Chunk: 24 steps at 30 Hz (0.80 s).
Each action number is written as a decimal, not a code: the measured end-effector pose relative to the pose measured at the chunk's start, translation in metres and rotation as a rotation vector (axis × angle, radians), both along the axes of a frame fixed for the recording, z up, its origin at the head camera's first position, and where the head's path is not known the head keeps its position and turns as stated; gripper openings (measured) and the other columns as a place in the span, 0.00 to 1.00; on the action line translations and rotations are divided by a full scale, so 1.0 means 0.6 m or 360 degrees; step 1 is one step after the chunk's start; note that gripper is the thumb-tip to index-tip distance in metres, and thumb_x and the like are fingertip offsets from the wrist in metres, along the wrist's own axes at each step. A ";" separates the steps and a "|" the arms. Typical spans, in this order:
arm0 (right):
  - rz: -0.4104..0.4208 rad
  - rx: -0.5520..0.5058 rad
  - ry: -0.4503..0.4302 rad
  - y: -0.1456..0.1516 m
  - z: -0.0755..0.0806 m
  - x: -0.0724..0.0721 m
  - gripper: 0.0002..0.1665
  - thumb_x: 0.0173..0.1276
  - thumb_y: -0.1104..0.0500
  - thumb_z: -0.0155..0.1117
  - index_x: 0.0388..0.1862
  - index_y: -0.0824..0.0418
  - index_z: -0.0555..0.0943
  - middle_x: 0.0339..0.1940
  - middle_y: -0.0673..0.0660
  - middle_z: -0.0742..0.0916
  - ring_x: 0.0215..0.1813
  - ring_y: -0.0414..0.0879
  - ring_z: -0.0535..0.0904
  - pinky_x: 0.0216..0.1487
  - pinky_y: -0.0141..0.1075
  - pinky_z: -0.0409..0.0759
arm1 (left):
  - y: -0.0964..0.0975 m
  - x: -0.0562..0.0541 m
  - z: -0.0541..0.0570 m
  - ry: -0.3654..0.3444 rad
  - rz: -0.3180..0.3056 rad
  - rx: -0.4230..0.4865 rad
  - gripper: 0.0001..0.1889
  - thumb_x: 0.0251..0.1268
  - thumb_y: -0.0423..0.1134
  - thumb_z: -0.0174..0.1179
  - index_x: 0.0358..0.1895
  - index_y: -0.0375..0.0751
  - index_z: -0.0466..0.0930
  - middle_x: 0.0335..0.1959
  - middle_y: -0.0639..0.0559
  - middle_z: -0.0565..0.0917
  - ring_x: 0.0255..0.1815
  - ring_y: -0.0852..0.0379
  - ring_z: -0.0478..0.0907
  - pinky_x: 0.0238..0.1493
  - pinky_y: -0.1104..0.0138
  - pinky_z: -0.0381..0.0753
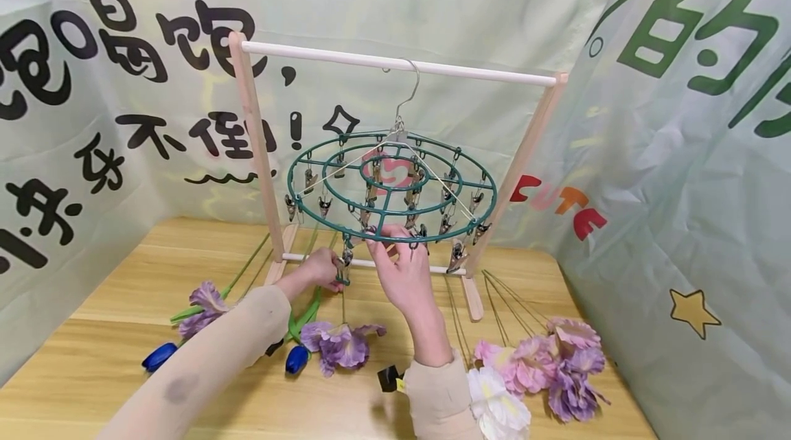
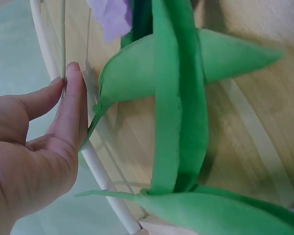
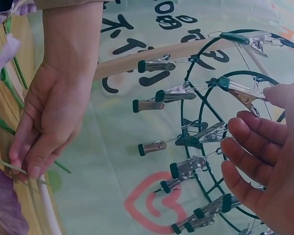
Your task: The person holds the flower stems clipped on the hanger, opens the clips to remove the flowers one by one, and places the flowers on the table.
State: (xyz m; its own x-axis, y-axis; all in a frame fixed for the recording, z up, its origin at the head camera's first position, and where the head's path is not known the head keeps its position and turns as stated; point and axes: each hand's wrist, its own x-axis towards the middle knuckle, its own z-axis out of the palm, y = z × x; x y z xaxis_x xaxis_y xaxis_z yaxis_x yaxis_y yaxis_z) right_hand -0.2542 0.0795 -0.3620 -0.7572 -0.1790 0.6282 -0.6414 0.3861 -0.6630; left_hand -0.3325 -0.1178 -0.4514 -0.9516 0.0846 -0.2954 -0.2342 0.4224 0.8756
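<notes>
A round green clip hanger [image 1: 395,189] hangs by its wire hook from a white rail, with several metal clips dangling from its rings. Low at the left, my left hand [image 1: 321,267] pinches a thin flower stem [image 2: 63,44] between thumb and fingers. In the head view a purple artificial flower [image 1: 343,347] lies on the table just below that hand. My right hand [image 1: 404,275] is raised under the front of the hanger. Its thumb and fingertips pinch a metal clip [image 3: 241,96], the other fingers loosely bent, as the right wrist view shows.
The hanger's wooden stand [image 1: 253,103] rises from the table [image 1: 93,385]. Blue tulips [image 1: 297,360] and another purple flower [image 1: 209,299] lie left; pink, purple and white flowers [image 1: 525,364] lie right. Green leaves [image 2: 179,98] cross near my left hand. Printed cloth walls surround the table.
</notes>
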 end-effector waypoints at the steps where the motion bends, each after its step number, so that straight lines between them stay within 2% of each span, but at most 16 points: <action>1: 0.0006 0.0006 0.0022 0.001 0.000 0.001 0.09 0.77 0.56 0.63 0.43 0.60 0.86 0.39 0.55 0.88 0.36 0.49 0.82 0.37 0.41 0.83 | 0.000 0.000 0.001 0.0019 -0.0010 -0.0034 0.08 0.66 0.15 0.46 0.41 0.27 0.70 0.36 0.30 0.83 0.27 0.47 0.86 0.33 0.64 0.90; 3: 0.0016 0.0036 0.0086 0.003 0.000 0.003 0.09 0.78 0.56 0.63 0.43 0.60 0.86 0.39 0.54 0.88 0.36 0.49 0.82 0.35 0.40 0.83 | -0.004 0.002 0.004 0.0098 -0.0058 -0.0160 0.06 0.66 0.17 0.49 0.41 0.26 0.72 0.37 0.32 0.84 0.30 0.48 0.87 0.35 0.64 0.90; 7: 0.0024 0.0144 0.0228 0.007 0.003 0.006 0.10 0.79 0.56 0.62 0.46 0.61 0.85 0.37 0.56 0.87 0.36 0.49 0.83 0.35 0.44 0.85 | -0.016 0.011 0.023 0.0351 -0.0178 -0.0517 0.08 0.65 0.24 0.54 0.45 0.27 0.77 0.35 0.40 0.85 0.32 0.51 0.85 0.35 0.65 0.86; 9: -0.0005 0.0220 0.0245 0.012 0.006 0.009 0.12 0.80 0.55 0.60 0.48 0.61 0.85 0.36 0.56 0.87 0.36 0.49 0.82 0.37 0.44 0.85 | -0.022 0.021 0.039 0.0487 -0.0241 -0.0595 0.11 0.64 0.25 0.55 0.48 0.25 0.78 0.35 0.40 0.85 0.33 0.50 0.84 0.36 0.64 0.85; 12: -0.0067 0.0316 0.0170 0.028 0.010 0.017 0.16 0.81 0.51 0.57 0.49 0.60 0.86 0.36 0.53 0.86 0.36 0.47 0.81 0.38 0.40 0.82 | -0.029 0.040 0.069 0.0617 -0.0295 -0.0562 0.14 0.68 0.27 0.56 0.52 0.23 0.78 0.39 0.37 0.86 0.39 0.46 0.85 0.43 0.59 0.87; 15: -0.0060 0.0354 0.0106 0.051 0.011 0.022 0.16 0.81 0.50 0.58 0.49 0.60 0.86 0.37 0.53 0.85 0.38 0.45 0.80 0.40 0.38 0.82 | -0.040 0.062 0.097 0.0736 -0.0245 -0.0605 0.14 0.73 0.32 0.59 0.54 0.26 0.79 0.46 0.37 0.87 0.48 0.43 0.85 0.50 0.55 0.87; 17: -0.0018 0.0337 0.0108 0.069 0.010 0.023 0.15 0.80 0.52 0.59 0.52 0.61 0.85 0.38 0.53 0.85 0.39 0.44 0.81 0.41 0.37 0.84 | -0.050 0.079 0.113 0.0812 -0.0191 -0.0646 0.15 0.75 0.35 0.60 0.56 0.27 0.79 0.49 0.35 0.86 0.51 0.41 0.85 0.51 0.53 0.87; 21: 0.0033 0.0284 0.0200 0.106 0.005 0.022 0.17 0.78 0.58 0.63 0.60 0.64 0.83 0.40 0.54 0.87 0.40 0.43 0.82 0.40 0.35 0.85 | -0.074 0.117 0.132 0.0960 -0.0050 -0.0759 0.18 0.76 0.36 0.61 0.61 0.28 0.77 0.55 0.33 0.85 0.53 0.37 0.85 0.49 0.50 0.88; 24: -0.0001 0.0275 0.0249 0.136 0.003 0.020 0.16 0.77 0.60 0.64 0.60 0.63 0.83 0.40 0.53 0.87 0.39 0.42 0.82 0.39 0.34 0.85 | -0.094 0.144 0.141 0.1058 0.0020 -0.0851 0.23 0.76 0.37 0.62 0.67 0.28 0.74 0.61 0.30 0.81 0.56 0.32 0.83 0.50 0.43 0.86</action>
